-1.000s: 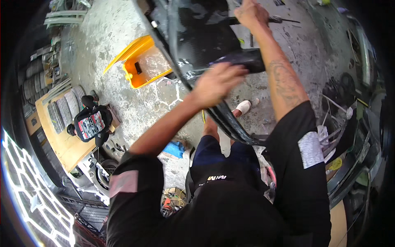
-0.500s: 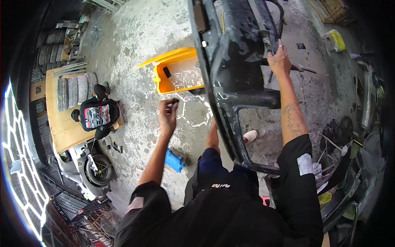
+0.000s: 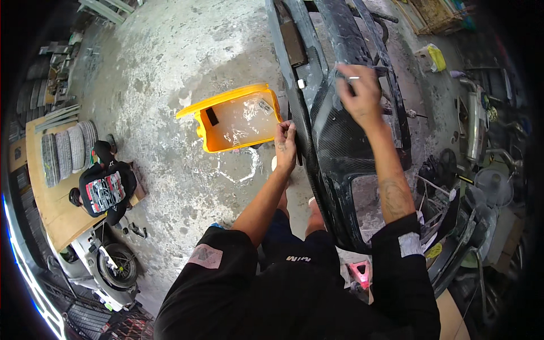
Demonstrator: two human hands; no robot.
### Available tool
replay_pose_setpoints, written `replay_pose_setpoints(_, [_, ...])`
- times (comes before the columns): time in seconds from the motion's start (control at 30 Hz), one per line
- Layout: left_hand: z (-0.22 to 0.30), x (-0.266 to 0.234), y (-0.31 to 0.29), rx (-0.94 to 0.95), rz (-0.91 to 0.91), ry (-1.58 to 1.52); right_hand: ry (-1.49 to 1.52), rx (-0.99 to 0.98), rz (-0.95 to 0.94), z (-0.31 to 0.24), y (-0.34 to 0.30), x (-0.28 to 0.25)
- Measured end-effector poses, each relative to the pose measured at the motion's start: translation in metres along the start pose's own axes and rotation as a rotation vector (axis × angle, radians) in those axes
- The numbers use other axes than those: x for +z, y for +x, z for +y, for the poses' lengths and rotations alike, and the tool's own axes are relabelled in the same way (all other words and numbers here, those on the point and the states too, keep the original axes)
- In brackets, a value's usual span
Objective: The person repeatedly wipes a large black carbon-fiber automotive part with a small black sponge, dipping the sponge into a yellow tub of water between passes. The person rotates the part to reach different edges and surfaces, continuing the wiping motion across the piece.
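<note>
A large dark car bumper (image 3: pixel 345 136) with a carbon-fibre weave stands in front of me on the right, wet or dusty in patches. My left hand (image 3: pixel 286 148) is at its near left edge, fingers pinched together. Whether a small dark piece sits between them I cannot make out. Over the bumper's upper face is my right hand (image 3: pixel 361 97), curled and smeared by motion, so its grip is unclear. Beside the left hand, a yellow tub (image 3: pixel 199 131) holds cloudy water and a black block (image 3: pixel 212 116). A brown block (image 3: pixel 293 44) and a small white piece (image 3: pixel 301 84) rest on the bumper.
Another person (image 3: pixel 105 187) crouches at the left by a wooden board (image 3: pixel 48 212) with tyres (image 3: pixel 69 148) on it. A partly stripped motorbike (image 3: pixel 116 266) stands below them. Metal parts and a fan (image 3: pixel 493 187) crowd the right side. A pink object (image 3: pixel 360 274) lies near my legs.
My left hand has moved right, from open air to the bumper's edge. My right hand has left the far rim and come over the bumper's face. The view has shifted.
</note>
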State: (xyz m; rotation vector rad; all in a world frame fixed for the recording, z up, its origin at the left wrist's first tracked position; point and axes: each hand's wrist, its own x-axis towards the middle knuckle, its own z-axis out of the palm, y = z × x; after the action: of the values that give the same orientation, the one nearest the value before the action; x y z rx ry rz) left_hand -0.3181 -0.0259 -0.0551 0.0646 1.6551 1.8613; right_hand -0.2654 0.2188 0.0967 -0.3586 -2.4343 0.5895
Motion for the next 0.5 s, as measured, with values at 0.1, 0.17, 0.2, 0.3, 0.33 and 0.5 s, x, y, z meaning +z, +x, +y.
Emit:
replay_pose_setpoints(0.1, [-0.005,0.002,0.002,0.015,-0.019,-0.011,-0.100,-0.036,-0.267,-0.026,0.014,0.029])
replay_pose_setpoints(0.17, [-0.006,-0.005,0.011,0.023,-0.005,0.008,-0.336,0.043,-0.115,-0.036,0.011,0.046])
replay_pose_setpoints(0.2, [-0.003,0.000,0.011,0.011,0.003,0.014,-0.352,0.047,-0.112,-0.035,0.005,0.046])
replay_pose_setpoints(0.3, [0.011,0.014,0.016,0.015,-0.015,0.050,-0.448,0.256,-0.052,-0.016,-0.018,0.034])
replay_pose_setpoints(0.33, [0.022,0.009,0.025,0.006,0.007,0.025,-0.459,0.248,-0.038,-0.020,-0.016,0.037])
replay_pose_setpoints(0.5, [0.023,0.013,0.171,0.211,0.049,-0.031,-0.408,0.683,0.209,-0.027,-0.065,0.041])
